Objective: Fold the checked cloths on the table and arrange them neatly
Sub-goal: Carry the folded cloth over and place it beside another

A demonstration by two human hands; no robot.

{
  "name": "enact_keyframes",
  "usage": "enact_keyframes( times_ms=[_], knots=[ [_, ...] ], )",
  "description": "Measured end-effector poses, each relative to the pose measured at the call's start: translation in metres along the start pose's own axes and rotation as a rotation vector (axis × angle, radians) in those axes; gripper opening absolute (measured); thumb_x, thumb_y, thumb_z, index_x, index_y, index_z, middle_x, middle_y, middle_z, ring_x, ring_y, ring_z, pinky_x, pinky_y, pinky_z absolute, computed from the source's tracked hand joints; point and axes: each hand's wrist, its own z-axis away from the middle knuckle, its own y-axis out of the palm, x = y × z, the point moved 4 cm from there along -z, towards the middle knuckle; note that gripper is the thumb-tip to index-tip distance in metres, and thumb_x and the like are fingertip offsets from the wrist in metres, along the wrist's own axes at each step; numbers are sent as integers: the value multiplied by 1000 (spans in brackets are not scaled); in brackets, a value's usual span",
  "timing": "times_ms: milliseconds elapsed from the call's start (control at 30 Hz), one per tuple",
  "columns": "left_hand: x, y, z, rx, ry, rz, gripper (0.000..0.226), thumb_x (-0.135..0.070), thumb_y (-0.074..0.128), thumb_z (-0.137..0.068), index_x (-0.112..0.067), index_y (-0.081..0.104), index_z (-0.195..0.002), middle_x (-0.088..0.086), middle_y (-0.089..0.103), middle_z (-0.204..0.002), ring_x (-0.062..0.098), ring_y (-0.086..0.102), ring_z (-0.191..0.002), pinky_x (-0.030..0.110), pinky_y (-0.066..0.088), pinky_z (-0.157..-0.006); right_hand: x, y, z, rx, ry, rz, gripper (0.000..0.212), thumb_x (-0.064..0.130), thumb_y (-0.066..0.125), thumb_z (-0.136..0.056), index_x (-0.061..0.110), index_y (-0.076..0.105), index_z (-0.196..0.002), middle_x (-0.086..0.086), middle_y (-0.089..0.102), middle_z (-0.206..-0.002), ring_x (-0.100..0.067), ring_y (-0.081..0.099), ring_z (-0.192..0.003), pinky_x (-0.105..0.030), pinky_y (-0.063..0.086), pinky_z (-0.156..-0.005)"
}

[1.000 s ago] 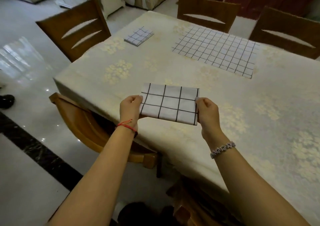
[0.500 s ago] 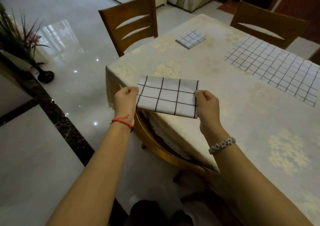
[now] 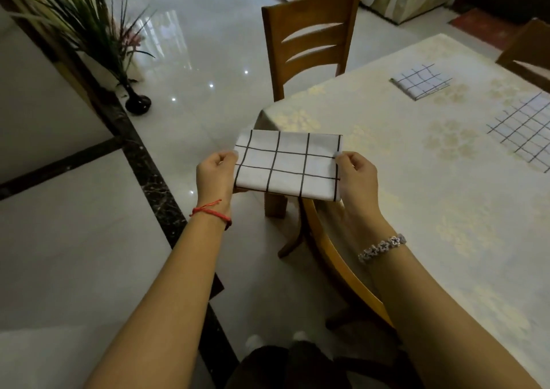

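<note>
I hold a folded white cloth with black checks (image 3: 287,167) in the air, off the table's near left corner. My left hand (image 3: 215,174) pinches its left edge and my right hand (image 3: 355,177) pinches its right edge. Another folded checked cloth (image 3: 421,81) lies on the table (image 3: 416,180) further back. An unfolded checked cloth (image 3: 526,132) lies spread flat at the right edge of the view, partly cut off.
A wooden chair (image 3: 309,46) stands at the table's left end. A rounded wooden chair back (image 3: 336,257) is tucked under the near edge. A black vase with a plant (image 3: 135,103) stands on the glossy floor at left.
The view has swung left, with the table now at the right. Both hands have carried the folded cloth from over the table to beyond its corner, grip unchanged.
</note>
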Motion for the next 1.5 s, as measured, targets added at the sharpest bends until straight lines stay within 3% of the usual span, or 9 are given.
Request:
enact_keyframes(
  times_ms=[200, 333, 500, 633, 800, 933, 1100, 1333, 1500],
  knots=[
    [-3, -22, -34, -57, -52, 51, 25, -14, 56, -89, -20, 59, -65, 2, 57, -73, 24, 55, -82, 53, 53, -84, 2, 49, -27, 47, 0, 50, 17, 23, 45, -96, 19, 61, -90, -1, 64, -89, -17, 63, -83, -30, 55, -67],
    [-12, -26, -68, -81, -43, 72, 25, -13, 56, -90, -19, 57, -66, 2, 55, -71, 20, 55, -75, 34, 54, -63, 7, 79, -54, 78, -11, 40, 16, 23, 46, -96, 18, 60, -90, 0, 64, -87, -15, 64, -80, -28, 56, -65],
    [-30, -20, -124, -94, -15, 55, 24, -13, 55, -90, -20, 58, -67, 2, 57, -74, 20, 55, -79, 22, 51, -55, 20, 119, -101, 97, -22, 58, 19, 24, 43, -98, 14, 59, -98, 0, 61, -94, -14, 60, -88, -23, 51, -70],
    [-46, -11, -169, -101, -18, 56, 22, -15, 56, -90, -21, 60, -69, 5, 59, -81, 24, 55, -88, 38, 52, -82, 35, 148, -138, 101, -3, 53, 18, 22, 43, -98, 14, 58, -95, -7, 61, -99, -21, 60, -94, -34, 54, -81],
    [-63, -5, -221, -113, -2, 38, 20, -16, 58, -89, -23, 62, -71, 2, 62, -83, 24, 58, -95, 44, 48, -97, 51, 180, -178, 121, -13, 74, 15, 23, 43, -98, 18, 56, -91, -6, 61, -98, -24, 61, -97, -39, 54, -86],
    [-72, -4, -264, -102, -16, 40, 18, -19, 59, -88, -24, 63, -71, 3, 63, -86, 31, 60, -103, 50, 48, -97, 57, 206, -203, 111, 7, 57, 16, 25, 44, -98, 24, 55, -87, 2, 58, -88, -22, 62, -92, -36, 56, -80],
    [-89, -5, -324, -49, -16, 43, 20, -18, 59, -88, -24, 62, -69, 4, 61, -82, 26, 58, -94, 51, 49, -94, 69, 252, -230, 46, 9, 82, 19, 28, 45, -96, 31, 55, -80, -4, 61, -90, -30, 61, -98, -50, 53, -86],
    [-123, -13, -425, 94, -9, 7, 20, -18, 60, -86, -23, 63, -66, 3, 61, -77, 24, 58, -86, 55, 51, -89, 89, 322, -263, -83, 44, 25, 18, 26, 47, -96, 27, 57, -81, -9, 58, -87, -37, 60, -89, -51, 52, -84],
    [-151, -16, -479, 187, 26, -16, 20, -16, 57, -89, -21, 60, -69, 2, 59, -77, 22, 57, -83, 44, 57, -79, 98, 362, -284, -153, 54, -26, 18, 27, 48, -96, 24, 58, -82, -14, 58, -88, -28, 54, -82, -46, 51, -82]
  ],
)
